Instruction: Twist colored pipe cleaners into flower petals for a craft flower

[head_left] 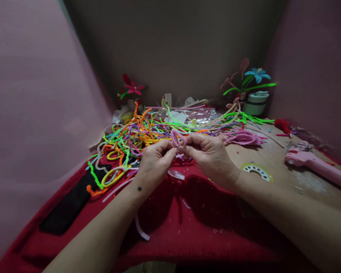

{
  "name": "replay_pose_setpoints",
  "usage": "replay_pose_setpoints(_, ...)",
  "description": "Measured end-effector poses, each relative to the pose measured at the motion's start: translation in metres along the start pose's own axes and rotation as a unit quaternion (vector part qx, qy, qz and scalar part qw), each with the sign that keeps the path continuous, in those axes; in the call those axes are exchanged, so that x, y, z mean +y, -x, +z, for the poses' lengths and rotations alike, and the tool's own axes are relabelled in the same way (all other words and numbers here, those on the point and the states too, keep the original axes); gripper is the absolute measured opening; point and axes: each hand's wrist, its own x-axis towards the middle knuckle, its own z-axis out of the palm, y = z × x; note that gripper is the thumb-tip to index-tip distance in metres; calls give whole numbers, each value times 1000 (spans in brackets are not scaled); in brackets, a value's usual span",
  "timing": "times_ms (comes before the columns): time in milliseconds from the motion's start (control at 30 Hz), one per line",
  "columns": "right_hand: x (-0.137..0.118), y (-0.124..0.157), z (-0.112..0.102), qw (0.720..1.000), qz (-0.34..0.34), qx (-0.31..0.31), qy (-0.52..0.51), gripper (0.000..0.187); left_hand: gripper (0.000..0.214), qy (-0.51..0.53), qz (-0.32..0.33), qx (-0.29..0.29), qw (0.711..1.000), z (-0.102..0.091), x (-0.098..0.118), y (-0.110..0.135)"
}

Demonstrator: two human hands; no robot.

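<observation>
Between my two hands is a pink pipe cleaner point(174, 137), bent into small loops that stand up above my fingertips. My left hand point(156, 159) pinches its base between thumb and forefinger. From the other side my right hand point(206, 153) grips the same base, its fingertips touching those of the left. Just behind the hands lies a tangled heap of coloured pipe cleaners point(130, 134) in orange, green, yellow and purple. A bundle of pink pipe cleaners point(244, 137) rests to the right of my right hand.
A red cloth point(170, 242) covers the near table. A black flat object point(71, 204) lies at left. On the right are a yellow-and-white ring point(255, 172) and a pink-handled tool point(321, 163). Pipe-cleaner flowers point(257, 74) and a pale lidded jar point(255, 103) stand at the back.
</observation>
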Motion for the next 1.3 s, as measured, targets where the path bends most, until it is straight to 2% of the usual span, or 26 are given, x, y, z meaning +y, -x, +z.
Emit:
replay_pose_setpoints(467, -1, -3, -2, 997, -6, 30, 74, 13, 14, -12, 54, 3, 998, 2, -9, 0)
replay_pose_setpoints(633, -5, -5, -3, 999, 42, 26, 14, 14, 14, 33, 16, -13, 999, 0, -6, -2)
replay_pose_setpoints(733, -4, -6, -4, 998, 47, 21, 28, 13, 15, 43, 8, -23, 999, 0, -8, -3)
replay_pose_setpoints(967, 6, -4, -2, 988, -35, 25, 151, 17, 15, -96, 62, 30, 993, 5, -12, 0)
replay_pose_setpoints(1167, 2, -3, -1, 992, 7, -6, 128, 19, 16, -115, 71, 38, 990, 4, -12, 0)
replay_pose_setpoints(1300, 2, -3, 0, 996, 42, 5, 80, 20, 15, -135, 106, 34, 985, 6, -14, 2)
